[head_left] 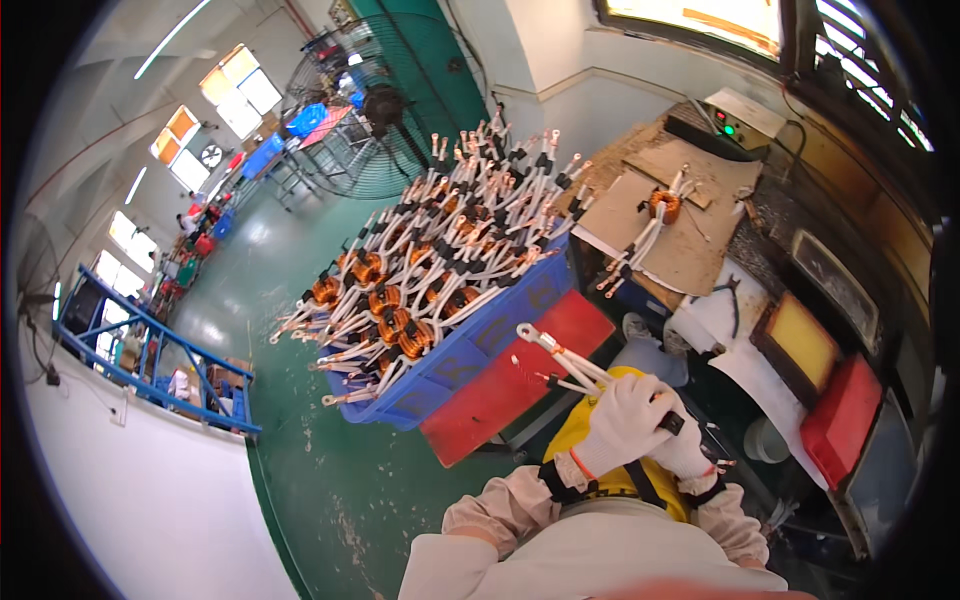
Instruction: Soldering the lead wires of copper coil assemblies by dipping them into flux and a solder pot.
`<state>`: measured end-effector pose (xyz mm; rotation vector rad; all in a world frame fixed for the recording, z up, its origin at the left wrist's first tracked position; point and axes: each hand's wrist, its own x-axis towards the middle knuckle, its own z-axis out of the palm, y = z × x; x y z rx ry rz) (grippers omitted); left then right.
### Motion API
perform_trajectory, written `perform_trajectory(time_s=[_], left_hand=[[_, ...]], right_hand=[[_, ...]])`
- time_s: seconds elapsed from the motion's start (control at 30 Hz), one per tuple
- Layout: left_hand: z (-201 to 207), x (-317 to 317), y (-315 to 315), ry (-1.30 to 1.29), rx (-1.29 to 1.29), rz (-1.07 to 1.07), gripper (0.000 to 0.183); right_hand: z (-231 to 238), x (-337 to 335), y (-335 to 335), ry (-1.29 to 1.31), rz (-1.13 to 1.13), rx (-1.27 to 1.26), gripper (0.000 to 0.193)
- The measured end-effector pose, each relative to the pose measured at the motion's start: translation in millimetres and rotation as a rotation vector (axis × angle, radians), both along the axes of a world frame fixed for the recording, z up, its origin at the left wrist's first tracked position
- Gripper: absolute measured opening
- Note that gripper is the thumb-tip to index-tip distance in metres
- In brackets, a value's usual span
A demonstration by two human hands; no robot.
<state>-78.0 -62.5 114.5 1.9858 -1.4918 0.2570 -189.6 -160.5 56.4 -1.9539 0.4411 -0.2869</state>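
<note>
In front of my waist, white-gloved, my left hand [618,425] and my right hand [686,448] close together around one bundle of white cable leads [572,366]. Two thick leads stick out past the left hand toward the blue bin, ending in a metal ring lug [527,333]; thinner ends show beside them. A black sleeve [671,423] pokes out between the gloves, and copper-tipped ends show by the right wrist. The gloves hide the middle of the bundle, so I cannot tell whether a coil sits there. The left hand partly covers the right.
Ahead, a blue bin [470,352] heaped with copper coils with white leads stands over a red board [520,385]. One coil [664,207] lies on cardboard on the right-hand bench, near a control box [745,112]. A red tray [842,420] sits at right. A large fan [375,105] stands behind.
</note>
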Motion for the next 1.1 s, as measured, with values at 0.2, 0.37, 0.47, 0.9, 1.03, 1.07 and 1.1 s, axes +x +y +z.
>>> perform_trajectory(time_s=[0.2, 0.37, 0.47, 0.9, 1.03, 1.07, 1.1], left_hand=[[34, -2, -23, 0.154, -0.137, -0.295, 0.04], [26, 34, -1, 0.218, -0.248, -0.004, 0.041], [6, 59, 2, 0.56, -0.385, 0.215, 0.035], [-4, 52, -19, 1.057, -0.224, 0.158, 0.028], [-19, 47, -20, 0.628, -0.186, 0.09, 0.024], [-20, 45, -21, 0.644, -0.141, 0.023, 0.023], [-22, 42, -23, 0.658, -0.095, -0.042, 0.023]], right_hand=[[-63, -1, -15, -0.449, -0.346, 0.421, 0.057], [12, -9, -28, -0.208, -0.442, 0.32, 0.053], [8, -21, -35, -0.105, -0.488, 0.414, 0.051], [11, -32, -32, 0.011, -0.493, 0.32, 0.054], [17, -31, -29, -0.066, -0.46, 0.187, 0.059], [28, -29, -27, -0.077, -0.457, 0.298, 0.061], [30, -28, -28, -0.08, -0.466, 0.298, 0.061]])
